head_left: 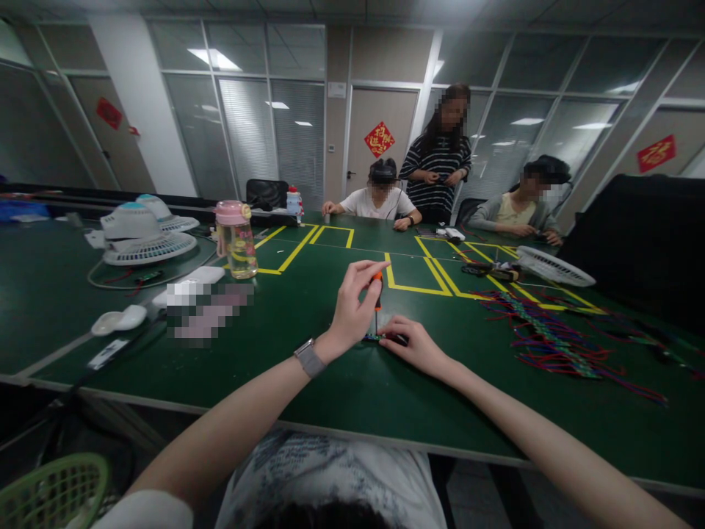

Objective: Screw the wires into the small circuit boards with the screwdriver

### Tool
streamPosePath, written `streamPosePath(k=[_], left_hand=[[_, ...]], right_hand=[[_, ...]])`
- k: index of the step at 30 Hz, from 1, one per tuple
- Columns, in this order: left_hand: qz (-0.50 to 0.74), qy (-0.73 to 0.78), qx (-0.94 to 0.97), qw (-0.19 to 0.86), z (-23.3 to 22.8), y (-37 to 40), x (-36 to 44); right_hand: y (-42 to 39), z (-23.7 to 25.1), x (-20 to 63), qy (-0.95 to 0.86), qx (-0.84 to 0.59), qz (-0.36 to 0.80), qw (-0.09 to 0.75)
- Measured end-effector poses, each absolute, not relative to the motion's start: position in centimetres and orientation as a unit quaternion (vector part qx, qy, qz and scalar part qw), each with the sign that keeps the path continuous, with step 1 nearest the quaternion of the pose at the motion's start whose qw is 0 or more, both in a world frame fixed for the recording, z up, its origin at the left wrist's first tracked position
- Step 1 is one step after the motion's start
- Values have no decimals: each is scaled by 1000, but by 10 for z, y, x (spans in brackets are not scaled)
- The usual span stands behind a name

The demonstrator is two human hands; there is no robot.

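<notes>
You are gripping the orange-handled screwdriver (377, 290) upright in your left hand (352, 308), its tip on the small circuit board (380, 337) on the green table (308, 345). Your right hand (416, 345) is pressing the board flat, fingers closed over it. The work looks mid-way, with the driver engaged and the board not released.

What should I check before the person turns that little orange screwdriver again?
1. Left hand grips the screwdriver by its orange handle: ok.
2. Screwdriver stands upright, tip down on the small part: ok.
3. Right hand presses the small part flat on the green table: ok.
4. Tip seated in a screw: cannot tell, too small.
5. Coloured wires lie apart from both hands: ok.
6. Water bottle stands away from the left elbow: ok.
</notes>
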State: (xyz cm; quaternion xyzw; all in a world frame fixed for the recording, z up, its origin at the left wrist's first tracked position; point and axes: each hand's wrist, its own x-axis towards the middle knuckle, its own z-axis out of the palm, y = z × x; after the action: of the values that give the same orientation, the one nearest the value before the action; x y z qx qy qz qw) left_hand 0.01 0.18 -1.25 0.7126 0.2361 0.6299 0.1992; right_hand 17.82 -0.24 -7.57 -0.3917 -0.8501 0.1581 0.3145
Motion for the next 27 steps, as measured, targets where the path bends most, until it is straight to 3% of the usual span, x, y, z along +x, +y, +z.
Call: streamPosePath(k=[4, 10, 16, 22, 27], left_hand=[[625, 215, 702, 265, -18, 5, 2], [658, 275, 685, 151, -16, 4, 0], [649, 214, 676, 275, -18, 6, 3], [656, 291, 681, 146, -14, 5, -1], [642, 233, 677, 276, -17, 8, 2]], right_hand=[[-1, -78, 179, -852, -389, 159, 312], [-1, -78, 179, -853, -390, 155, 309], [-1, -78, 179, -852, -390, 157, 312], [-2, -77, 179, -854, -389, 152, 310], [-2, -77, 179, -854, -391, 155, 307]])
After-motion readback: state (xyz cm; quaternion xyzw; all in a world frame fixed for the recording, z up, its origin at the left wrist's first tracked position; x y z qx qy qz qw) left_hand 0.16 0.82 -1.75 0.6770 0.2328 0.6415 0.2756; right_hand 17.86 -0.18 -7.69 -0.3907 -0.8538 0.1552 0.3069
